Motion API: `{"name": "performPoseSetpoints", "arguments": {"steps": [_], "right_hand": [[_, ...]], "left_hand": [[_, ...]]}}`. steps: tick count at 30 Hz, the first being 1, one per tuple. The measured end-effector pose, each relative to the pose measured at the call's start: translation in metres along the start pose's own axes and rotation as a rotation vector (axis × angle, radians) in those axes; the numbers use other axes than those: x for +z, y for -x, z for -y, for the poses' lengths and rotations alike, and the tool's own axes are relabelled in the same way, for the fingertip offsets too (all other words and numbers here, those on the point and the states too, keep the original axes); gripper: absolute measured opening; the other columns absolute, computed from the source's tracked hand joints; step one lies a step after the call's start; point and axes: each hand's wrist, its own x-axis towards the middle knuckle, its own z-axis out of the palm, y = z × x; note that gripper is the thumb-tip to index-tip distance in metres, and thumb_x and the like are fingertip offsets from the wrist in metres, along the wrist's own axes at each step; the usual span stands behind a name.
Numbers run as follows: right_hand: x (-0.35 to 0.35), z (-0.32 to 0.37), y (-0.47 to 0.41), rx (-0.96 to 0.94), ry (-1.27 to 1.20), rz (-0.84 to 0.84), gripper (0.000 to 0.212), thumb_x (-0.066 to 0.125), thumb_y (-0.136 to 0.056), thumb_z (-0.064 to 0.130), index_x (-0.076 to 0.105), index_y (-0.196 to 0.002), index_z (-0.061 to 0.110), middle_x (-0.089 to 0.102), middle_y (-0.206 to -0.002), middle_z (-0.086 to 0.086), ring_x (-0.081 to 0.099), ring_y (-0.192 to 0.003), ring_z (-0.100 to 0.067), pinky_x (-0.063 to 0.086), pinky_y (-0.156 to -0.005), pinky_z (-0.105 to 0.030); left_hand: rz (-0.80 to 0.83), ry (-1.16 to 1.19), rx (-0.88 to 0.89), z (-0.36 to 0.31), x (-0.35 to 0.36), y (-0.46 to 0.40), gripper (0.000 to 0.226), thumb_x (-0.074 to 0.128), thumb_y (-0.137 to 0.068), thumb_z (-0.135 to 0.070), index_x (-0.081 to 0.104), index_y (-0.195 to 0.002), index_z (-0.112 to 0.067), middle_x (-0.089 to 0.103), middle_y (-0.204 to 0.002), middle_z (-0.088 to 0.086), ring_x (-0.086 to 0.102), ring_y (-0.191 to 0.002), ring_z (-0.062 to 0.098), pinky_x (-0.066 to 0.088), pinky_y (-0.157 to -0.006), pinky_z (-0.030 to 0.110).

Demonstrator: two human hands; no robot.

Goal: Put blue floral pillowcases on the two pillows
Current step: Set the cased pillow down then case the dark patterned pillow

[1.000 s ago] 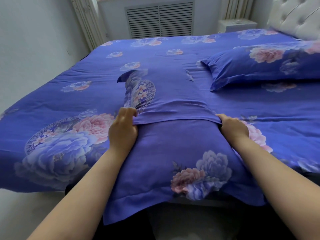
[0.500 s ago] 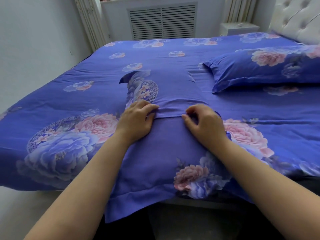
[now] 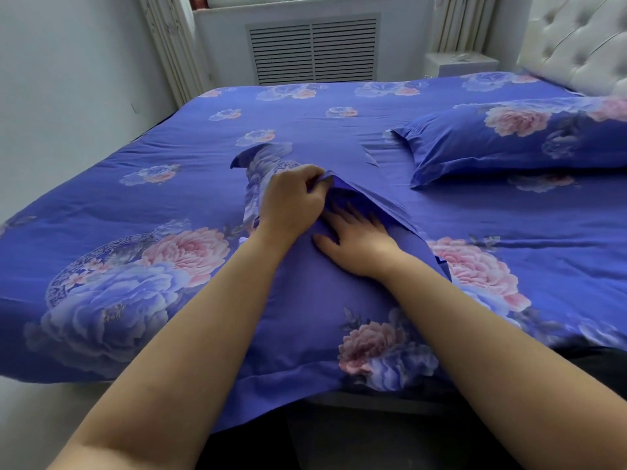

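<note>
Directly ahead of both hands, at the near edge of the bed (image 3: 169, 137), the second pillow in its blue floral pillowcase (image 3: 325, 320) is lying on the bedspread, its near flange hanging a little over the bed's edge. The left hand (image 3: 291, 201) is pinching the edge of the envelope flap (image 3: 369, 201) between curled fingers and thumb and is lifting it, and this looks done to open a mouth in the back of the case. The right hand (image 3: 356, 239) is lying just beside and below the left, touching the fabric with fingers straight and spread, its fingertips sliding under the raised flap; I judge it is pressing the inner layer down and tucking it so the flap can close smoothly over it. The two hands are working close together, nearly touching, one clamped on the cloth and the other flat and unclenched. The pillow's long axis is running away from the person, from the near flange toward the far side of the bed, with the flap opening crossing it just beyond the hands. Its printed flower is sitting near the right forearm, toward the near end. Well to the right of the right hand, by the tufted headboard (image 3: 576, 45), the first pillow (image 3: 515, 137) is lying already cased, its long axis running crosswise to the nearer pillow.
</note>
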Motion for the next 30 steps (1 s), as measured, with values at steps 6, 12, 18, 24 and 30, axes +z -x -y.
{"name": "performPoseSetpoints", "arguments": {"steps": [6,12,18,24,30], "right_hand": [[0.012,-0.003,0.003,0.257,0.067,-0.137,0.103,0.041,-0.073,0.076,0.013,-0.15,0.014,0.009,-0.159,-0.007,0.004,-0.146,-0.024,0.003,-0.117,-0.042],[0.014,-0.003,0.005,0.342,0.103,-0.184,0.093,0.03,-0.083,0.074,0.024,-0.146,0.007,0.027,-0.151,-0.018,0.025,-0.139,-0.032,0.018,-0.114,-0.042],[-0.007,-0.029,-0.014,0.277,-0.142,0.006,0.079,0.031,-0.091,0.064,0.009,-0.151,0.019,0.016,-0.157,-0.01,0.018,-0.144,-0.026,0.014,-0.116,-0.038],[0.023,-0.013,0.04,0.102,-0.098,-0.444,0.044,0.052,-0.089,0.046,0.055,-0.118,0.012,0.06,-0.117,-0.011,0.053,-0.112,-0.03,0.041,-0.092,-0.038],[0.013,-0.012,0.015,0.14,-0.05,-0.69,0.046,0.066,-0.075,0.026,0.05,-0.116,0.016,0.05,-0.121,-0.008,0.043,-0.112,-0.03,0.034,-0.088,-0.042]], "left_hand": [[0.009,0.01,-0.107,-0.011,0.007,-0.014,0.033,0.049,-0.077,-0.036,0.055,-0.06,-0.009,0.051,-0.052,0.004,0.051,-0.061,0.024,0.042,-0.057,0.033],[0.006,0.105,-0.152,-0.015,0.015,-0.008,0.028,0.05,-0.076,-0.034,0.053,-0.057,-0.014,0.05,-0.049,-0.003,0.048,-0.058,0.018,0.04,-0.057,0.03],[0.028,0.084,-0.093,-0.01,0.009,0.008,0.032,0.053,-0.08,-0.031,0.059,-0.064,-0.004,0.052,-0.055,0.01,0.046,-0.057,0.021,0.037,-0.056,0.035],[-0.036,0.066,-0.143,0.009,-0.002,0.028,0.031,0.057,-0.084,-0.028,0.049,-0.059,-0.01,0.037,-0.048,0.002,0.036,-0.053,0.01,0.029,-0.05,0.024],[-0.078,-0.137,0.164,0.008,0.012,0.06,0.013,0.062,-0.082,-0.016,0.074,-0.088,-0.014,0.072,-0.084,0.001,0.066,-0.076,0.02,0.047,-0.067,0.029]]}}
